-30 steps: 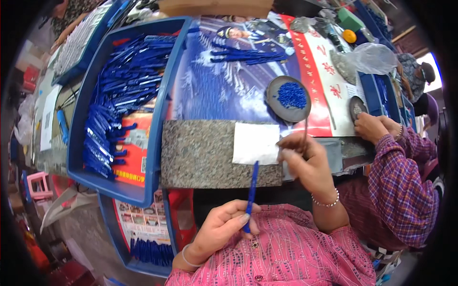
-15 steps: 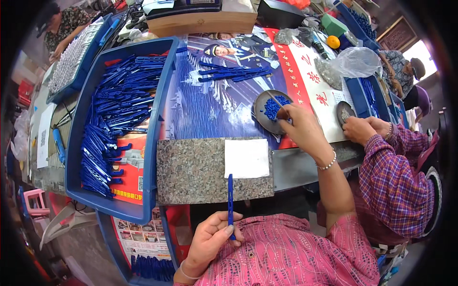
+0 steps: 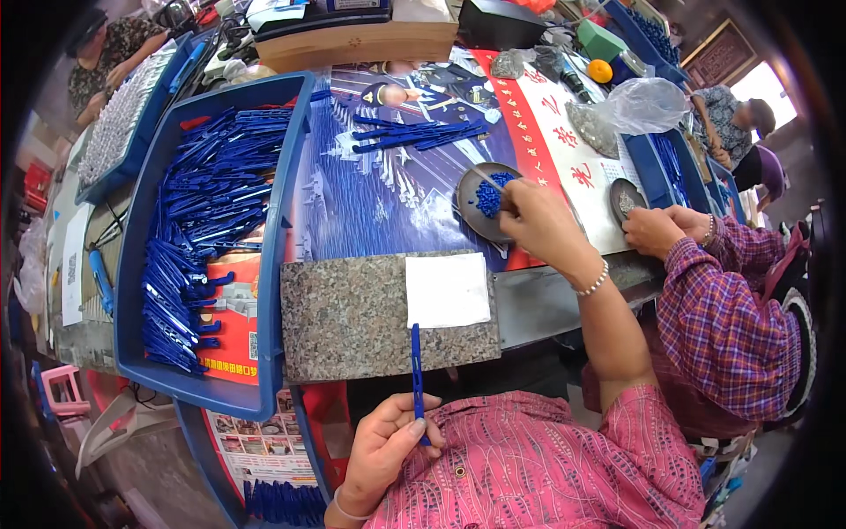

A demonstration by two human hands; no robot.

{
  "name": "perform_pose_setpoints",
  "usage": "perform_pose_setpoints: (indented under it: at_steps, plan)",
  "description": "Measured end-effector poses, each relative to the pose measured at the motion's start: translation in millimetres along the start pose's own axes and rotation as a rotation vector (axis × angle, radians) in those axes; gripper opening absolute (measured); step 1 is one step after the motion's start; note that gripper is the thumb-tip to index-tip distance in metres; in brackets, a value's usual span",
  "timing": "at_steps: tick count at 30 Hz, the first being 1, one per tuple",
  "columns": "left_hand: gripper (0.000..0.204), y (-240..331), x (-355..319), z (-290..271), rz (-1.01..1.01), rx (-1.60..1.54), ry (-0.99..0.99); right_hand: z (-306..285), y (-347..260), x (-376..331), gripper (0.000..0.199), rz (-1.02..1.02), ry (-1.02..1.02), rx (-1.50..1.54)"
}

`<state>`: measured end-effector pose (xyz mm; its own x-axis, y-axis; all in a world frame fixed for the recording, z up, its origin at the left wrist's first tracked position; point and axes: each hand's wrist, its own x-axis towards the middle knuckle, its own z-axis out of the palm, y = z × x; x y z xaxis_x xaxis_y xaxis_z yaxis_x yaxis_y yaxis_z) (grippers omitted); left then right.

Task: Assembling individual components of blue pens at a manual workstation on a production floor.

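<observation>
My left hand [image 3: 392,441] is closed on a long, narrow blue plastic strip [image 3: 417,370], pinched near its lower end. The strip points away from me, and its far tip meets the near edge of a white square pad [image 3: 448,291]. That pad lies on a speckled stone slab [image 3: 344,322]. At the right, my right hand [image 3: 542,225] is closed on thin tweezers [image 3: 490,182], partly hidden by the fingers. Their tip is over a round dark dish [image 3: 471,222] that holds a heap of tiny blue parts [image 3: 490,196].
A large blue bin [image 3: 271,335] of blue strips stands left of the slab. More blue strips [image 3: 419,134] lie on the poster-covered table behind. Close on my right, a co-worker's hands [image 3: 661,231] work beside another small dish [image 3: 627,199]. A lower bin [image 3: 196,428] sits below the table edge.
The whole view has shifted slightly, so the table's contents sit further left. My right hand remains at the dish with the tweezers, and my left keeps its hold on the blue strip.
</observation>
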<state>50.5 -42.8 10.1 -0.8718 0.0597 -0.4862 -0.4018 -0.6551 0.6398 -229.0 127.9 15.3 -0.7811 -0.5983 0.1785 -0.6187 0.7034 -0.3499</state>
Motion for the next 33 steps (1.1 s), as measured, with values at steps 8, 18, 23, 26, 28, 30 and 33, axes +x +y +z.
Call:
perform_pose_setpoints:
  at_steps: [8,18,23,26,28,30,33]
  plan:
    - [0.030,-1,5,0,0.045,-0.016,-0.040,-26,-58,-64,0.014,0.367,-0.251,1.473]
    - [0.030,-1,4,10,0.081,-0.024,-0.036,20,-76,-103,0.013,0.608,-0.668,2.382]
    - [0.032,-5,3,6,0.081,-0.048,-0.141,26,-78,-109,0.011,0.651,-0.696,2.442]
    - [0.032,-5,3,7,0.070,-0.039,-0.143,27,-77,-110,0.011,0.638,-0.696,2.426]
    - [0.032,-5,4,7,0.068,-0.039,-0.146,27,-76,-110,0.010,0.647,-0.704,2.418]
    - [0.032,-5,5,8,0.066,-0.039,-0.148,28,-76,-109,0.010,0.638,-0.702,2.420]
    - [0.032,-4,6,9,0.067,-0.044,-0.144,30,-74,-110,0.011,0.632,-0.712,2.413]
